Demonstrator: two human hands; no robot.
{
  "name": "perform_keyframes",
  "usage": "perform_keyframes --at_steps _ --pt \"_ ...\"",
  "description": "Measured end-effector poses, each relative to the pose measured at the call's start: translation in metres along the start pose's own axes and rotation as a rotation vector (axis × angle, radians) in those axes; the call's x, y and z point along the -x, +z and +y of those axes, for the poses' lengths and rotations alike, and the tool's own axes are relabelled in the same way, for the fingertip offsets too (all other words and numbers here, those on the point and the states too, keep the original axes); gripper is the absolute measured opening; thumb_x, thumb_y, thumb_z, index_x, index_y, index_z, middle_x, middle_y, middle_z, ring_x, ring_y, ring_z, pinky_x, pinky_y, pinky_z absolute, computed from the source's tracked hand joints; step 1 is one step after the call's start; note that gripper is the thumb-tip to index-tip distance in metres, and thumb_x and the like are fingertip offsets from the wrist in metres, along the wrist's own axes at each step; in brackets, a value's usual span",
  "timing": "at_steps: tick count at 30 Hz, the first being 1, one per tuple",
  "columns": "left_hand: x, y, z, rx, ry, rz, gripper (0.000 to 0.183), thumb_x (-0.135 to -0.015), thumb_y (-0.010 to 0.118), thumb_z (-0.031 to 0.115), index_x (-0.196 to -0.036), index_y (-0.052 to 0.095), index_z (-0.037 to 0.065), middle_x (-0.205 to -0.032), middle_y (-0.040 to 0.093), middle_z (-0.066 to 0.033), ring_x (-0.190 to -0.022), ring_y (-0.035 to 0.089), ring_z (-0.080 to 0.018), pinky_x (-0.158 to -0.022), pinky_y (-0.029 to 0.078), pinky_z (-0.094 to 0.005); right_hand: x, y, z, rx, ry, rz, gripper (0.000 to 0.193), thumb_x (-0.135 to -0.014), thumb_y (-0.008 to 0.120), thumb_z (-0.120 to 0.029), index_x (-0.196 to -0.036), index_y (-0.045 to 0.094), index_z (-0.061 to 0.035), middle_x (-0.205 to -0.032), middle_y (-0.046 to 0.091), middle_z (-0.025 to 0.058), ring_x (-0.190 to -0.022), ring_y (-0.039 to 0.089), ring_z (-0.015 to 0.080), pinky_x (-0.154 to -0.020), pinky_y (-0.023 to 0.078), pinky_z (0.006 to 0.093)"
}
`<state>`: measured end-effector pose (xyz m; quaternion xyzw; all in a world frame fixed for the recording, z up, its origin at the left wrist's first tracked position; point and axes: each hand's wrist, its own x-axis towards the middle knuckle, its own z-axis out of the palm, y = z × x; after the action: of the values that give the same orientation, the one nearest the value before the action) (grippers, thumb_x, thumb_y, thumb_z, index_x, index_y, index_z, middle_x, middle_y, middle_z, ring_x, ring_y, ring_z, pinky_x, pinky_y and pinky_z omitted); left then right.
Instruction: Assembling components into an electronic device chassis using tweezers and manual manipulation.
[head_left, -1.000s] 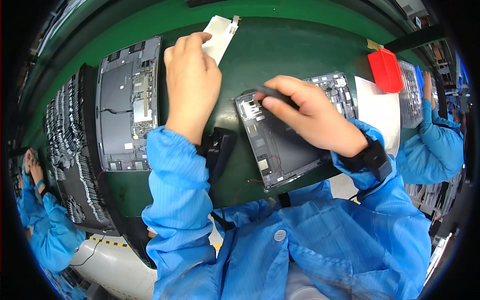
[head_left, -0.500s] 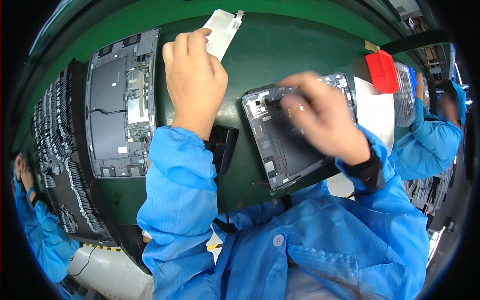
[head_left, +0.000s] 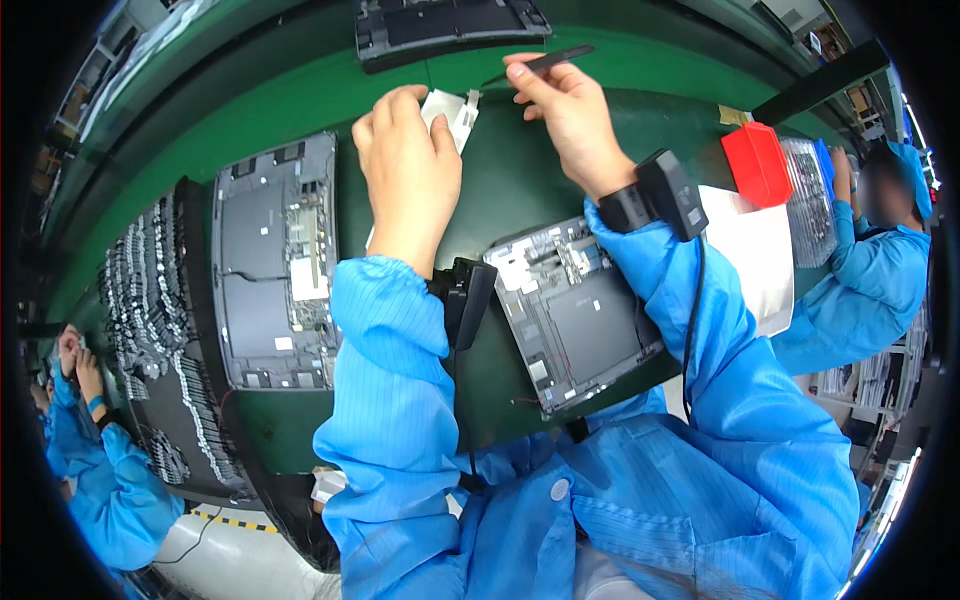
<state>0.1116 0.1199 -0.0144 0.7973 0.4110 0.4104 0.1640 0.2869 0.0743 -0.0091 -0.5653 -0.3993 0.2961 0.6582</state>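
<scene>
My right hand (head_left: 575,120) is closed around black tweezers (head_left: 552,60), their tip pointing left toward a small strip (head_left: 470,98) at the corner of a white sheet (head_left: 448,112). That sheet is gripped in my left hand (head_left: 408,165), whose curled fingers hide part of it. Below my right forearm lies an opened laptop base (head_left: 580,310) with its inner parts showing. A second opened laptop base (head_left: 275,265) lies to the left of my left hand.
Rows of small metallic parts cover a dark mat (head_left: 190,420) on the left. Another laptop part (head_left: 450,25) is at the far edge. A red bin (head_left: 757,165), clear trays (head_left: 806,200) and a white paper (head_left: 745,250) sit at right. Co-workers are on both sides.
My right hand has moved up and away from the nearer laptop base to beside the white sheet, and the tweezers now show in it. The view has tilted up; my left hand still grips the sheet.
</scene>
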Motion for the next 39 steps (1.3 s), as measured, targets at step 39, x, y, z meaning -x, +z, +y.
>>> perform_keyframes --at_steps 39 --pt "-0.014 0.035 -0.019 -0.180 -0.120 -0.151 0.052 -0.085 0.076 0.037 -0.121 0.060 0.003 -0.132 0.056 -0.0104 -0.133 0.037 -0.0346 -0.113 0.007 -0.0732 -0.008 0.001 0.020 0.299 -0.243 0.099 0.017 -0.090 0.073 -0.009 -0.104 0.068 0.0006 -0.086 0.070 0.0068 -0.074 0.064 0.0101 -0.068 0.054 0.0260"
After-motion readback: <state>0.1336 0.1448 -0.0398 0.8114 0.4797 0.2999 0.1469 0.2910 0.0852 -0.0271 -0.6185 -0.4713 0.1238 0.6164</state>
